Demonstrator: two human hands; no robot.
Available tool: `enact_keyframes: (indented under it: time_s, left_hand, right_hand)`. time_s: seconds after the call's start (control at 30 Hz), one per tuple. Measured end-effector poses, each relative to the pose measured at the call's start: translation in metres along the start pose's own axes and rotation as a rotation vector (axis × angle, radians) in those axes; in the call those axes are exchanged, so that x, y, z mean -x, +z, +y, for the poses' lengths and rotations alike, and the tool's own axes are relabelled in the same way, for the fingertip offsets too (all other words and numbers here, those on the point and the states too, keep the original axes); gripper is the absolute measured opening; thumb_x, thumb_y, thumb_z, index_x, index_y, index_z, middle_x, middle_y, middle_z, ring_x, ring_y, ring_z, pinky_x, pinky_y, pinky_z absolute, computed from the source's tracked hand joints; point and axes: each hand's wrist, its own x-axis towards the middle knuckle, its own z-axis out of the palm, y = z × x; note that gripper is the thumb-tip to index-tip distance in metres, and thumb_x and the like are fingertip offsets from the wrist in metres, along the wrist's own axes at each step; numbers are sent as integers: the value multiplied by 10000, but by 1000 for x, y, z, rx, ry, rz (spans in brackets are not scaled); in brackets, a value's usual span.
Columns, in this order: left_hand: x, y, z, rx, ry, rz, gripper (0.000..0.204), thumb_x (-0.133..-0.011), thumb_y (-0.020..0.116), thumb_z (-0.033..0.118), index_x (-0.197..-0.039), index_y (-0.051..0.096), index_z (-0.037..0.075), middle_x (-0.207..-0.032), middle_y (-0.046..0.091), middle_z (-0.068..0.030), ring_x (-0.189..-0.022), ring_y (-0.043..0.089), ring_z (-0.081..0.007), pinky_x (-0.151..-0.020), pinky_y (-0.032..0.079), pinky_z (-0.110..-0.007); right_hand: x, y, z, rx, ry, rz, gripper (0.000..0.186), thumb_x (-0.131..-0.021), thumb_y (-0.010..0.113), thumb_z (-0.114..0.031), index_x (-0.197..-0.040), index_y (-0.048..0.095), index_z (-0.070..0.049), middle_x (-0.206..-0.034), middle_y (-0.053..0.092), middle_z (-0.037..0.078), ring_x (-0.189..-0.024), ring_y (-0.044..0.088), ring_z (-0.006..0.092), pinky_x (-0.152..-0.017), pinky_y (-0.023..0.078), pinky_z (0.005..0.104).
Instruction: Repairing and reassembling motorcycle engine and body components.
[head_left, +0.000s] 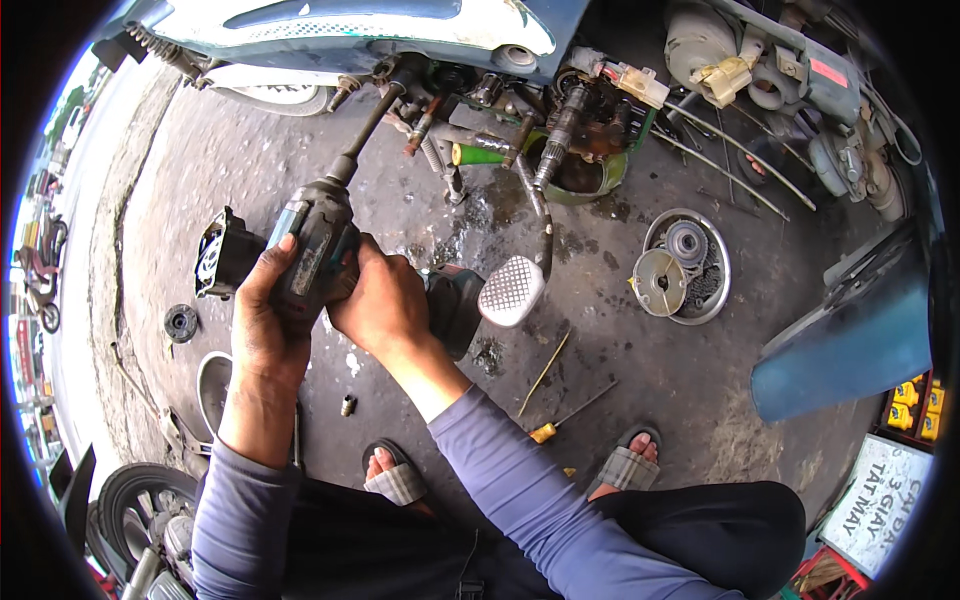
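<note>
A dark teal-and-black power impact wrench (318, 225) is in both hands, pointing up and away from me. My left hand (270, 315) wraps its body, with the thumb along the side. My right hand (385, 300) is closed round the handle, and the battery (455, 305) shows to the right of that hand. A long extension bar (370, 128) runs from the tool's nose to a dark socket (408, 72) at the underside of a motorbike (480, 25). Whether the socket sits on a fastener is hidden. The motorbike's pedal (512, 291) lies right of the battery.
A metal bowl (727, 285) with gears stands to the right, near a blue panel (850, 350). A green basin (600, 185) lies under the engine parts. On the floor are a yellow-handled screwdriver (545, 432), a round black part (181, 323) and a small socket (348, 405).
</note>
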Motion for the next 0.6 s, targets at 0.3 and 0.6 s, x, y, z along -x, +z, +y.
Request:
enact_keyframes:
  time_s: [0.3, 0.6]
  left_hand:
    - [-1, -5, 3, 27, 21, -10, 486, -914, 601, 317, -1275, 555, -4, -1180, 662, -134, -1073, 645, -234, -984, 480, -367]
    - [9, -4, -2, 10, 32, 1, 496, -909, 608, 331, -1281, 557, 6, -1180, 664, -128, -1083, 643, -235, -985, 478, -371]
  right_hand:
    - [2, 3, -4, -21, 2, 16, 354, -688, 725, -142, -1003, 598, -41, -816, 682, 251, -834, 665, 449, -754, 539, 502]
    - [7, 10, 6, -4, -51, 9, 369, -714, 747, -179, -1005, 585, -21, -834, 684, 250, -812, 670, 453, -750, 544, 511]
